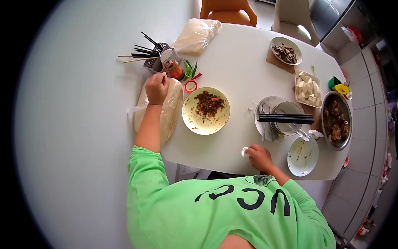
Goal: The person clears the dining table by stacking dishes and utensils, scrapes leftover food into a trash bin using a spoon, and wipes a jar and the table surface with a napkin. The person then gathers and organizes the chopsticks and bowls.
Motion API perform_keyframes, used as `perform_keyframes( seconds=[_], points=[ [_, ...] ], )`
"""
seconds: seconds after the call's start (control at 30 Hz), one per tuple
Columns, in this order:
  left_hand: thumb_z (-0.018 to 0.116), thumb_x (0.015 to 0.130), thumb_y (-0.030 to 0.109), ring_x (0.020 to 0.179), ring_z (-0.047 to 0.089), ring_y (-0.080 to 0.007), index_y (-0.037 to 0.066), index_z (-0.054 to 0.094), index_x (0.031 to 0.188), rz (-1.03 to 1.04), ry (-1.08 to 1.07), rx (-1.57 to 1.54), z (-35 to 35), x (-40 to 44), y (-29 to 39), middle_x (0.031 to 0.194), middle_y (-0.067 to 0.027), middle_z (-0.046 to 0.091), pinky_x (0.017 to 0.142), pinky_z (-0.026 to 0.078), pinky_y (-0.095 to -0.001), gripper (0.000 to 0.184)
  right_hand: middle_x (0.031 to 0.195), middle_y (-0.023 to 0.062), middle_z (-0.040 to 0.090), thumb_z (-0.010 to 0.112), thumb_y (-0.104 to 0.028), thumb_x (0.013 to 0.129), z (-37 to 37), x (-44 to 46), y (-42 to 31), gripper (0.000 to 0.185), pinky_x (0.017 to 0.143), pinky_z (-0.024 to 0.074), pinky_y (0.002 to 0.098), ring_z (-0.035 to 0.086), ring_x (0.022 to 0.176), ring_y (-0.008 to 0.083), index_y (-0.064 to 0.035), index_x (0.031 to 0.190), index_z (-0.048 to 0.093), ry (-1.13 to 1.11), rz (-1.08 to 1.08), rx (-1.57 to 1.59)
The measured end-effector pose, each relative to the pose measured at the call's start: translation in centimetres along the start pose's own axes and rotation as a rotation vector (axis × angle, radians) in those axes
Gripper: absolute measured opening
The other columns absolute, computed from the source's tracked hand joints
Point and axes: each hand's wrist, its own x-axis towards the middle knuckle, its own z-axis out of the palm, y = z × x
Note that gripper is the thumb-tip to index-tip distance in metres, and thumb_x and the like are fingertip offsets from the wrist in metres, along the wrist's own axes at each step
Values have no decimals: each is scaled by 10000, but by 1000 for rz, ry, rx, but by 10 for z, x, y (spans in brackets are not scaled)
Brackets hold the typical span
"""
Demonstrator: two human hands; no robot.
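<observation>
My left hand is closed just in front of a glass jar of red sauce, above a plastic bag of pale flat sheets. Whatever its fingers hold, if anything, is hidden. At the table's near edge, my right hand grips a crumpled white tissue. Between the hands sits a white bowl with a chopped brown, red and green mixture. A red-rimmed roll of tape and green chili peppers lie beside the jar.
A basket of chopsticks and another plastic bag stand at the back left. To the right are stacked bowls with black chopsticks, a used bowl, a tray of white pieces, a meat dish and a plate of dark food.
</observation>
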Motion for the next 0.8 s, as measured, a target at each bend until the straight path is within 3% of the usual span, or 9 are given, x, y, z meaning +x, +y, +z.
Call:
perform_keyframes(
  seconds=[0.07, 0.37, 0.57, 0.63, 0.7, 0.77, 0.8],
  points=[
    [668, 741, 50, 709, 615, -306, 67, 642, 881, 38, 27, 6, 0, -1, 0, 792, -106, 642, 643, 496, -403, 143, 884, 56, 609, 560, -41, 740, 2, 3, 3, 190, 675, 485, 416, 593, 824, 289, -123, 894, 635, 21, -10, 8],
    [669, 738, 29, 601, 599, -266, 63, 646, 861, -202, 173, -53, -10, 2, 9, 738, -100, 626, 562, 495, -360, 130, 893, 49, 607, 562, -39, 741, 1, 6, 2, 190, 681, 483, 415, 590, 828, 288, -124, 896, 632, 17, -39, 12],
    [658, 787, 81, 626, 605, -246, 79, 650, 853, -142, 108, 16, -7, -1, 5, 732, -87, 622, 589, 494, -366, 66, 885, 56, 606, 558, -70, 760, 2, 8, 1, 179, 685, 484, 411, 591, 833, 287, -126, 914, 630, 3, -56, -7],
    [652, 809, 110, 627, 596, -242, 92, 652, 845, -84, 181, 129, -2, -7, -12, 710, -80, 609, 589, 487, -362, 40, 886, 61, 598, 548, -79, 773, 10, 9, 8, 169, 685, 485, 412, 592, 837, 283, -127, 916, 624, -13, -89, -28],
    [642, 824, 124, 602, 569, -201, 81, 660, 816, -321, 204, 57, -7, -8, -14, 668, -58, 592, 586, 480, -322, 47, 885, 67, 585, 541, -91, 780, 16, 8, 13, 149, 676, 485, 412, 590, 841, 278, -121, 907, 612, -10, -93, -78],
    [657, 829, 160, 603, 559, -145, 54, 641, 738, -352, 380, -48, -8, -8, -22, 704, -21, 622, 573, 477, -303, 141, 871, 75, 561, 538, -103, 779, 23, 6, 17, 109, 660, 484, 408, 583, 836, 274, -105, 877, 586, -15, -115, -144],
    [647, 825, 138, 607, 554, -144, 25, 631, 739, -496, 377, -229, -5, -19, -47, 698, -47, 613, 563, 470, -281, 143, 858, 81, 548, 538, -108, 776, 26, 6, 19, 88, 652, 482, 405, 578, 830, 272, -95, 856, 570, -15, -139, -178]
  ],
)
